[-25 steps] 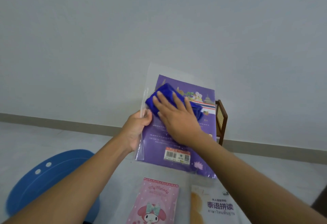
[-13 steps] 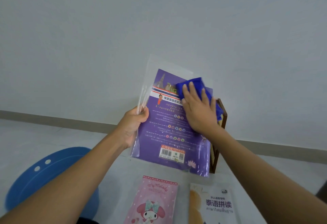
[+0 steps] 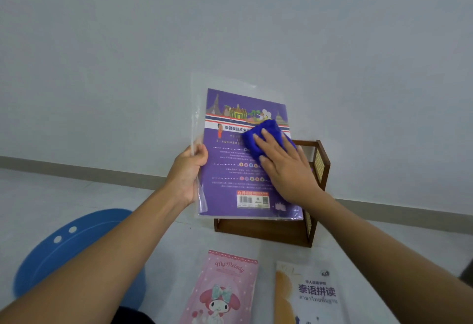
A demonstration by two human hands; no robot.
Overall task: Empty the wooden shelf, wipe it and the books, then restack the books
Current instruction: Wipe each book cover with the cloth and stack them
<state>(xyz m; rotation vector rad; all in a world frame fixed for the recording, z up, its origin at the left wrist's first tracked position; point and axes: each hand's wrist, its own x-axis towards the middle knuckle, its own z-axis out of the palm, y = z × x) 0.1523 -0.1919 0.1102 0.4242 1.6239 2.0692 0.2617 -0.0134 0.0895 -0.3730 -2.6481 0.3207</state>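
My left hand [image 3: 188, 174] grips the left edge of a purple book [image 3: 230, 167] in a clear plastic sleeve, holding it upright in front of me. My right hand [image 3: 286, 165] presses a blue cloth [image 3: 258, 135] flat against the book's cover, near its upper right. Behind the book stands the brown wooden shelf [image 3: 266, 229] on the white table, mostly hidden; its right side panel shows. A pink My Melody book [image 3: 225, 290] and a white book [image 3: 312, 295] with Chinese and Thai print lie flat on the table near me.
A blue plastic stool [image 3: 76, 247] sits at the lower left beside the table. A plain white wall with a grey baseboard [image 3: 76, 167] runs behind the shelf. The white table edge [image 3: 179, 231] lies left of the shelf.
The book has come up higher and now shows more of the shelf behind it. My right hand with the cloth slid from the top right toward the middle of the cover.
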